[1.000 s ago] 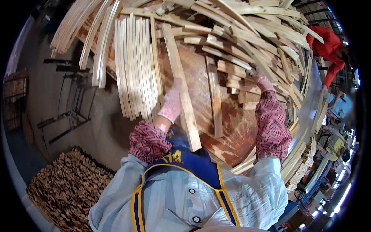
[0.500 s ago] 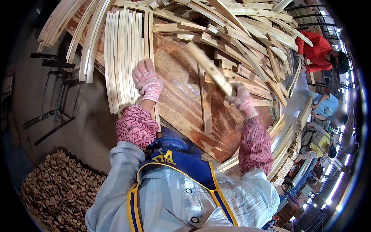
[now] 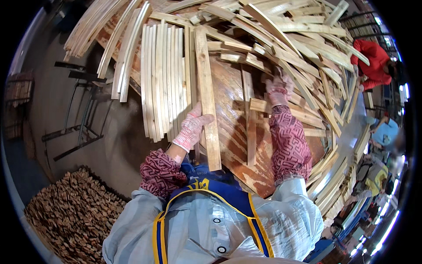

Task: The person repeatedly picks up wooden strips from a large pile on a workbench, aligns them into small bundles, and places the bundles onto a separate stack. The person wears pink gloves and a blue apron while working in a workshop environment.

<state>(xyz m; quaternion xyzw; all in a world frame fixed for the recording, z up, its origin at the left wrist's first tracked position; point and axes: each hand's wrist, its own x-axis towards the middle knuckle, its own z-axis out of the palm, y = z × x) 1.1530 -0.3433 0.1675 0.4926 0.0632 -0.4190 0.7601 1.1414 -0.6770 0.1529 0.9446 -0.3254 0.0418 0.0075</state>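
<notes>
Wooden slat (image 3: 206, 94), long and flat, lies lengthwise on the reddish worktable (image 3: 231, 90), just right of the neat slat row (image 3: 165, 77). Left hand (image 3: 191, 128), gloved, pinches its near part, thumb on top, fingers under the edge. Best to slide it flush against the row. Right hand (image 3: 278, 90) rests fingers-together on the loose slat heap (image 3: 303, 57).

Left hand (image 3: 191, 128) grips a wooden slat (image 3: 206, 97) — right hand (image 3: 278, 90) in the pile (image 3: 299, 39).

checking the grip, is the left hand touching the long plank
Touching. The head view shows the left hand with its thumb on the long plank.
</notes>
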